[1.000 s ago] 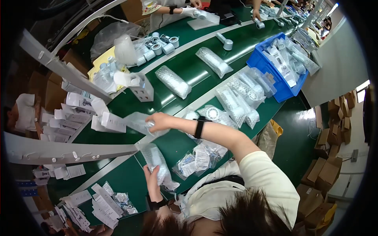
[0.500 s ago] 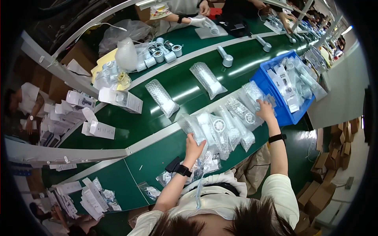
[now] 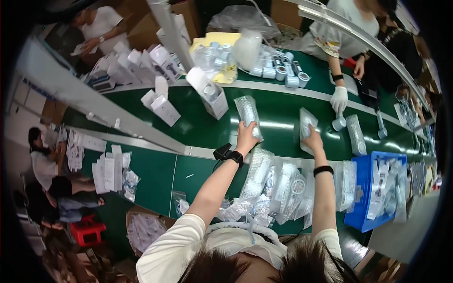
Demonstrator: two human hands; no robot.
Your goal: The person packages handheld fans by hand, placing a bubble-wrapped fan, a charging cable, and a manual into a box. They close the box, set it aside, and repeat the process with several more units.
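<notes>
On the green belt, my left hand [image 3: 247,137] has its fingers wrapped round the near end of a bubble-wrap bag [image 3: 246,108] with a pale item inside. To the right, my right hand [image 3: 312,140] grips another bubble-wrap bag [image 3: 306,121], which stands at a slant; its contents are hard to make out. Between my forearms and beneath them, several more bubble-wrap bags [image 3: 286,186] with pale devices lie side by side on the near bench. Small clear bags with white parts [image 3: 236,209] lie close to my body.
A blue bin [image 3: 355,218] full of packages stands at the right. Opened white boxes [image 3: 207,92] sit on the belt at the left. Across it, a co-worker's gloved hand [image 3: 339,100] touches a pale-blue device [image 3: 339,123]. A metal post [image 3: 104,104] slants across the left.
Both my hands have left the row of bags on the near bench and reached out to the belt, each closing on a bubble-wrap bag. The view has swung left.
</notes>
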